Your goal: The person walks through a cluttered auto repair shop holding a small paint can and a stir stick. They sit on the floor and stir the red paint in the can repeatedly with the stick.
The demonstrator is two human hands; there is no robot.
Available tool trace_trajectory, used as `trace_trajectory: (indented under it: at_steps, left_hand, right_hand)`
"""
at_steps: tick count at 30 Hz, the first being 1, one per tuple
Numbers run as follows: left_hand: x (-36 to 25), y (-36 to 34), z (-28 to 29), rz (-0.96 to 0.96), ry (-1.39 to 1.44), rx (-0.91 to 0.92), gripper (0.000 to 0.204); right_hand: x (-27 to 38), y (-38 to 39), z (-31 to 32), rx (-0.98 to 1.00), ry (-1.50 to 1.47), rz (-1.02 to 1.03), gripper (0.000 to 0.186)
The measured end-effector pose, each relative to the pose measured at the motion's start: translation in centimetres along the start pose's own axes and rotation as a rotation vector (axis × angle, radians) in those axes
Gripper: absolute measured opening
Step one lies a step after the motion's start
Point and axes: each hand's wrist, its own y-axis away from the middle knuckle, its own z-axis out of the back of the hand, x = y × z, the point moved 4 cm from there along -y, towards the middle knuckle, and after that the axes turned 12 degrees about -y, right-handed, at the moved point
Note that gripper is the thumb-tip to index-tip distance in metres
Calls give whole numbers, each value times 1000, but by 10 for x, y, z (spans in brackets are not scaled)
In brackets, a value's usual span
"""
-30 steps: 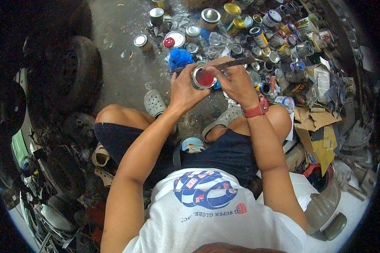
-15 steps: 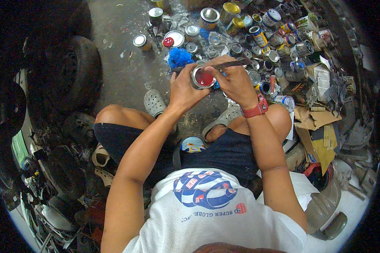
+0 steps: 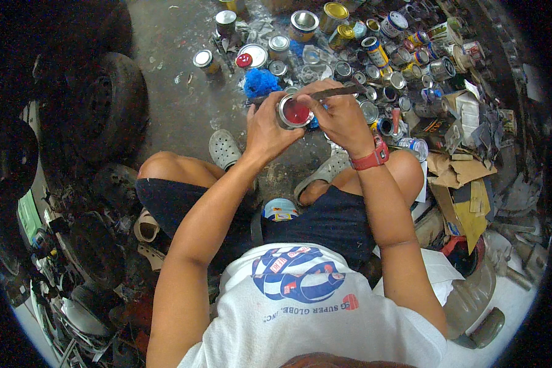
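Note:
My left hand (image 3: 267, 132) is wrapped round a small open metal can (image 3: 281, 111), held above the floor between my feet. Glossy red paint (image 3: 297, 113) shows inside it. At the can's right rim, my right hand (image 3: 343, 119) is closed on a dark flat strip (image 3: 342, 92), whose free end points right. Whether the strip's other end reaches into the paint is hidden by my fingers. Just beyond the left hand lies a crumpled blue plastic bag (image 3: 261, 83). A lidded can with a red cap (image 3: 244, 60) on top stands farther off.
Several paint cans (image 3: 304, 26) crowd the floor ahead and to the right. Torn cardboard (image 3: 457, 172) and papers lie by my right knee. Tires (image 3: 113, 104) and metal parts stand at the left. A can with a pale blue top (image 3: 280, 210) sits between my legs.

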Motion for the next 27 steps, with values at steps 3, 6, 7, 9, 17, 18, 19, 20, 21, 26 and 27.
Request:
trace_trajectory:
  at_steps: [3, 6, 7, 9, 17, 18, 19, 20, 21, 26, 27]
  left_hand:
    - [6, -1, -3, 13, 56, 19, 85]
    - [7, 0, -6, -17, 4, 4, 85]
    - [6, 0, -5, -15, 5, 5, 84]
    - [3, -1, -3, -10, 7, 7, 84]
    - [4, -1, -3, 79, 50, 116, 90]
    - [3, -2, -3, 89, 56, 123, 90]
    - [5, -2, -3, 60, 38, 86, 88]
    - [6, -1, -4, 30, 21, 49, 85]
    - [8, -1, -5, 1, 3, 12, 83]
    - [5, -1, -4, 2, 7, -3, 83]
    - [4, -1, -4, 16, 24, 12, 83]
  right_hand:
    - [-7, 0, -2, 20, 40, 6, 30]
    - [-25, 5, -2, 24, 144, 0, 34]
    - [-25, 5, -2, 17, 160, 2, 35]
    - [-23, 7, -3, 27, 58, 15, 34]
    - [-6, 1, 0, 55, 24, -43, 24]
    - [-6, 1, 0, 47, 24, -16, 24]
    - [-4, 1, -1, 40, 22, 13, 24]
    - [-3, 0, 0, 45, 77, 0, 24]
    - [-1, 0, 1, 49, 132, -12, 23]
    - [-11, 3, -1, 73, 53, -59, 23]
    - [-12, 3, 0, 81, 117, -58, 23]
